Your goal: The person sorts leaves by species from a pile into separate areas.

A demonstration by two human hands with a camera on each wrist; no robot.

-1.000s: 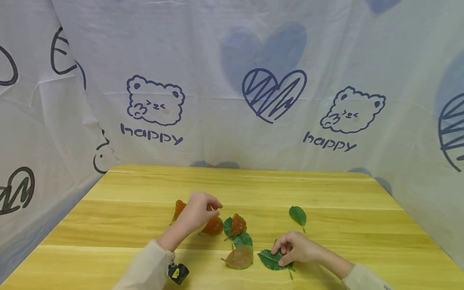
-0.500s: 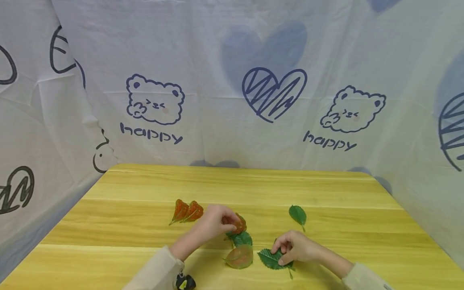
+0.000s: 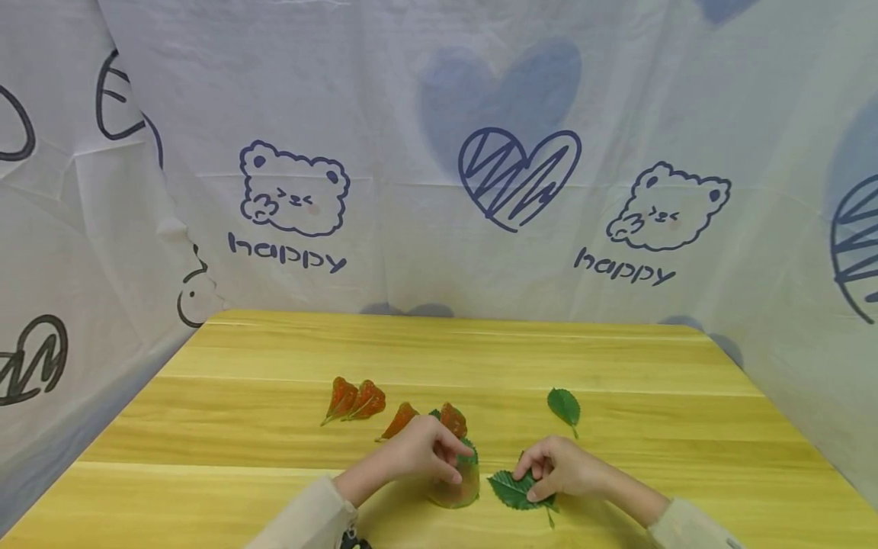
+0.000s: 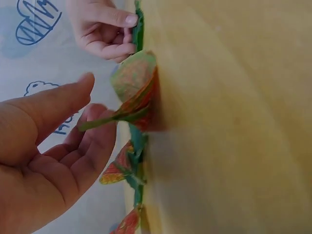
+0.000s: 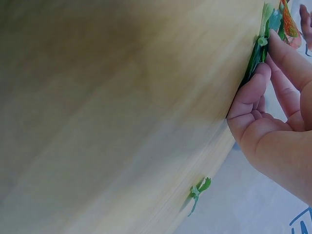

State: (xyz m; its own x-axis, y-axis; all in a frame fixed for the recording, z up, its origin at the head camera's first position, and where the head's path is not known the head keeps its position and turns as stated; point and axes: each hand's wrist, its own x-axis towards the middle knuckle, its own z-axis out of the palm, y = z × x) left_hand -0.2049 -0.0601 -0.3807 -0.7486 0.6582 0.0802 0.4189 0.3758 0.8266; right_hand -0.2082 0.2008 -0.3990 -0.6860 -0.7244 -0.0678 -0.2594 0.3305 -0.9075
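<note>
Two bare hands work over a scatter of red and green leaves on a yellow wood-grain table (image 3: 658, 450). The left hand (image 3: 421, 450) hovers over a pale, reddish-green leaf (image 3: 463, 496), its fingers loosely bent and its thumb apart from them; in the left wrist view the leaf's stem shows in that gap, though whether a fingertip touches it I cannot tell.

Just right of the pale leaf, the right hand (image 3: 559, 469) has its fingers curled, gripping a dark green leaf (image 3: 506, 489) between thumb and fingertips, with more stems poking out on the near side. Directly beyond the pale leaf is a toothed green leaf (image 3: 469, 454), partly hidden by a finger, and past it a red leaf (image 3: 453, 420) with a bit of green at its side. Beyond and left of the pale leaf lie a single red leaf (image 3: 401, 418) and, farther out, a red pair (image 3: 353, 400) set side by side. A lone green leaf (image 3: 564, 406) rests beyond and right of it.

Behind the table, well beyond the pale leaf, hangs a white cloth (image 3: 405, 274) whose readable writing is "happy", printed twice, each time beneath a bear drawing (image 3: 295, 191); between the bears is a striped heart outline (image 3: 519, 181).
</note>
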